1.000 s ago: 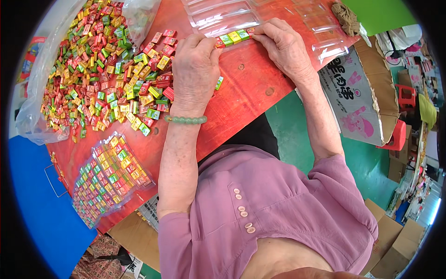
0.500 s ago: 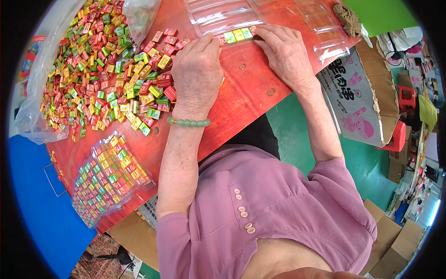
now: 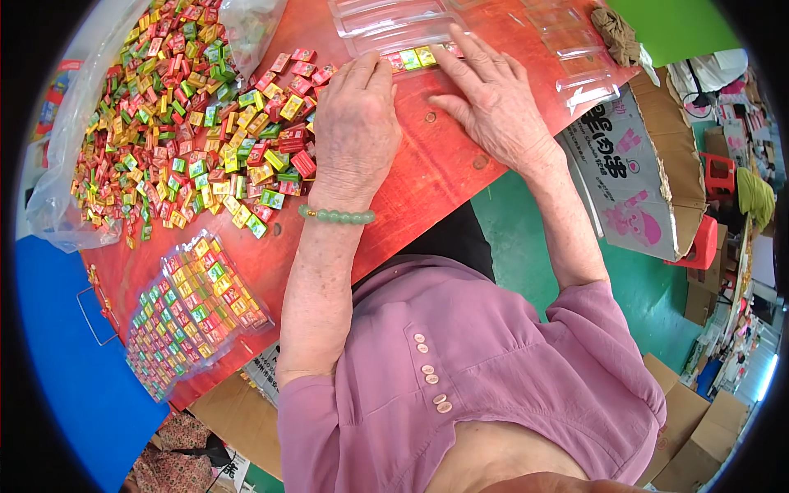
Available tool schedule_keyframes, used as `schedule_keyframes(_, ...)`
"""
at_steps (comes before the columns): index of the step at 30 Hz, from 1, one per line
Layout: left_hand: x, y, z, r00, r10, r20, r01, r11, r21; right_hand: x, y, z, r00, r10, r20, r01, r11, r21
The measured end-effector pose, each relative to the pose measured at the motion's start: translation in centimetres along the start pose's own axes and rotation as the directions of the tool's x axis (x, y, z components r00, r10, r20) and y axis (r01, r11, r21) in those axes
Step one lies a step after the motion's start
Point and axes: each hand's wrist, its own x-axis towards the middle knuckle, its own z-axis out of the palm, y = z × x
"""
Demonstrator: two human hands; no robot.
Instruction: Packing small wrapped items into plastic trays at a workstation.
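Note:
A short row of small red, yellow and green boxes (image 3: 417,58) lies on the red table, along the near edge of a clear plastic tray (image 3: 403,31). My left hand (image 3: 357,135), with a green bead bracelet at its wrist, has its fingers pressed together at the row's left end; its thumb and fingertips are partly hidden. Across the row's right end lies my right hand (image 3: 499,111), fingers spread and thumb apart, with fingertips over the tray's edge. Beside my left hand is a big loose heap of the same boxes (image 3: 197,140).
A clear plastic bag (image 3: 62,197) surrounds the heap's left side. Filled trays (image 3: 197,316) of boxes lie at the table's near left edge. More clear trays (image 3: 567,49) and a brown cloth (image 3: 615,34) are at the far right. A printed carton (image 3: 629,177) stands beside the table.
My right hand has spread its fingers and shifted slightly left and away, over the row and the tray's edge. The left hand has moved slightly right, its fingers straighter.

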Motion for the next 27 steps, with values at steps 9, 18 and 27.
schedule_keyframes(9, -0.2, -0.2, 0.5, 0.999, -0.011, -0.047, 0.011, 1.0, -0.008, 0.6, -1.2, 0.5, 0.993, -0.084, 0.081, 0.086, 0.996, -0.014)
schedule_keyframes(18, -0.2, -0.3, 0.6, 0.999, 0.008, -0.048, -0.007, 1.0, 0.006, 0.8, -1.7, 1.0, 0.996, -0.063, 0.067, 0.067, 0.995, -0.069)
schedule_keyframes(27, 0.0, -0.4, 0.9, 0.999, 0.035, 0.004, -0.035, 0.995, 0.092, 0.7, -1.9, 1.2, 0.999, -0.037, 0.035, 0.038, 0.999, -0.024)
